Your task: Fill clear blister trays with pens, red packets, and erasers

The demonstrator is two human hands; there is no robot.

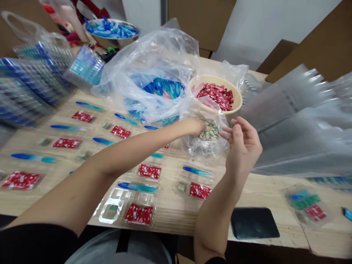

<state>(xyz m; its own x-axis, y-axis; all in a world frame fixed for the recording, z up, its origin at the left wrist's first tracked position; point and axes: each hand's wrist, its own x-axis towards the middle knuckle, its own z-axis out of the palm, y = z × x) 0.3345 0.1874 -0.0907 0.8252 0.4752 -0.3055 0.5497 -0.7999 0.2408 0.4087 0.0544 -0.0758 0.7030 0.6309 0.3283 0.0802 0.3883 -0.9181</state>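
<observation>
Green-and-tan packets (209, 131) lie in a clear bag (211, 148), right against your left hand (192, 126). Its fingers are hidden among them, so it may be pinching one, though the view is poor. Your right hand (243, 146) is just beside the bag, fingers curled and seemingly empty. Open trays (111, 212) lie in rows within your reach, near a bowl (239, 96) of red sachets (216, 96).

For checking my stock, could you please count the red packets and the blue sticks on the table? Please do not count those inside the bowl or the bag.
Red packets: 9
Blue sticks: 11
Total: 20
Partly hidden ones are included.
</observation>
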